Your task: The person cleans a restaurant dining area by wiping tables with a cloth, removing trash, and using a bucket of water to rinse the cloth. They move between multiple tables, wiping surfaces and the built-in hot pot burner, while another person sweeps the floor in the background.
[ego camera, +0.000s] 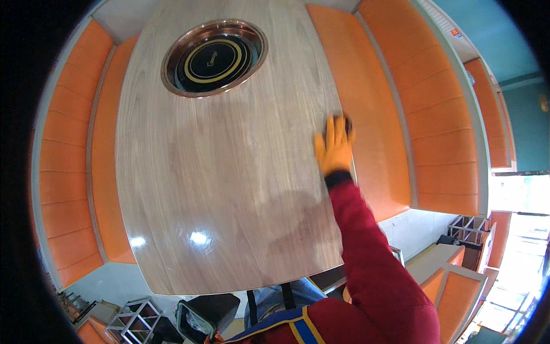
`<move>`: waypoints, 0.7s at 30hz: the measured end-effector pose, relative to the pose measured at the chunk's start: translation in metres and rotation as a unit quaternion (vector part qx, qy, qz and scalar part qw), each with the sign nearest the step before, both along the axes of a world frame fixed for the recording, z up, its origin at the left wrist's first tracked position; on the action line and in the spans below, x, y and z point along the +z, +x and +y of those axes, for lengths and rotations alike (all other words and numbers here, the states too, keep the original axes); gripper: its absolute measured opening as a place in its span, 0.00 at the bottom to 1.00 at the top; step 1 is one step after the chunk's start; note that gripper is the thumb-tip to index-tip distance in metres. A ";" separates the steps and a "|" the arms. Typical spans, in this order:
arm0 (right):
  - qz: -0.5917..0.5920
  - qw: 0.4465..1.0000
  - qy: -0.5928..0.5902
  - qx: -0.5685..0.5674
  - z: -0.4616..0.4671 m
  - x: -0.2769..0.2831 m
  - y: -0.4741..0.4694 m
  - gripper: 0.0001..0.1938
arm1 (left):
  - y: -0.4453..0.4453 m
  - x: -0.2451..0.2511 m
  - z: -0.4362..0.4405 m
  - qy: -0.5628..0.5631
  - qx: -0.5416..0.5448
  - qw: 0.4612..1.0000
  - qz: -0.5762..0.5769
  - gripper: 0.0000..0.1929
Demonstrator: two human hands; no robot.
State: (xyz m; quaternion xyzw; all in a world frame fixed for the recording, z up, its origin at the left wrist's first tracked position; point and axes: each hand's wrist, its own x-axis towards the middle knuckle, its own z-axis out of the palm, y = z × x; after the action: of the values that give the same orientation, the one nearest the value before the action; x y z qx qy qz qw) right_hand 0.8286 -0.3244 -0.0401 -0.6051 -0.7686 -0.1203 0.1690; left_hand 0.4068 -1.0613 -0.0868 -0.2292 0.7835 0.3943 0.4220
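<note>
My right hand (334,148), in an orange glove below a dark cuff and red sleeve, lies spread at the right edge of the wood-grain table (223,163). Under its fingers is a dark object (347,124), mostly covered, perhaps a cloth or pad; I cannot tell which. At the bottom, a bit of orange beside the black bin (219,307) may be my left glove (213,338); whether it holds anything does not show. Farther up the table sits a round black hotpot cooker plate (212,60) inside a copper-coloured ring (215,93).
Orange padded benches stand along the table's left (107,172) and right (374,142) sides. Metal frames of upturned stools (136,322) are at the lower left. More booth seating (455,288) and a stool frame (468,230) appear at the lower right.
</note>
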 end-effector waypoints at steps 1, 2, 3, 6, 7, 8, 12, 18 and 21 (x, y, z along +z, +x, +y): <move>-0.010 0.997 -0.072 0.000 -0.066 0.013 0.013 0.35 | 0.000 -0.001 0.003 0.004 0.000 1.000 -0.002 0.25; 0.004 0.992 -0.126 0.014 -0.133 0.025 0.020 0.37 | 0.000 -0.002 0.005 0.007 0.002 1.000 -0.002 0.25; 0.008 0.981 -0.196 0.001 -0.201 0.039 0.030 0.39 | 0.001 -0.003 0.008 0.011 0.002 1.000 -0.003 0.25; -0.018 0.929 -0.369 -0.013 -0.346 0.070 0.050 0.42 | 0.001 -0.005 0.017 0.016 0.005 1.000 -0.007 0.25; -0.022 0.887 -0.462 -0.021 -0.363 0.072 0.056 0.42 | 0.000 -0.004 0.020 0.016 0.008 1.000 -0.005 0.25; -0.002 0.901 -0.434 -0.028 -0.368 0.072 0.060 0.41 | 0.000 -0.004 0.023 0.017 0.011 1.000 -0.005 0.25; -0.082 0.922 -0.377 0.010 -0.280 0.054 0.057 0.40 | -0.001 0.002 0.035 0.008 0.012 1.000 -0.005 0.24; -0.063 0.990 -0.122 0.016 0.011 0.028 0.007 0.31 | -0.004 0.020 0.036 -0.020 0.017 1.000 0.007 0.24; 0.028 0.999 -0.032 0.010 0.109 0.018 -0.035 0.27 | -0.002 0.031 0.028 -0.026 0.019 0.999 0.008 0.24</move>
State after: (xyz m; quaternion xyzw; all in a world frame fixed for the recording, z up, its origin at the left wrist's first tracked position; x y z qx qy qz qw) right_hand 0.7934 -0.2150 -0.0226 -0.6060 -0.7728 -0.0768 0.1724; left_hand 0.4046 -1.0330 -0.0560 -0.2520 0.7921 0.3836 0.4024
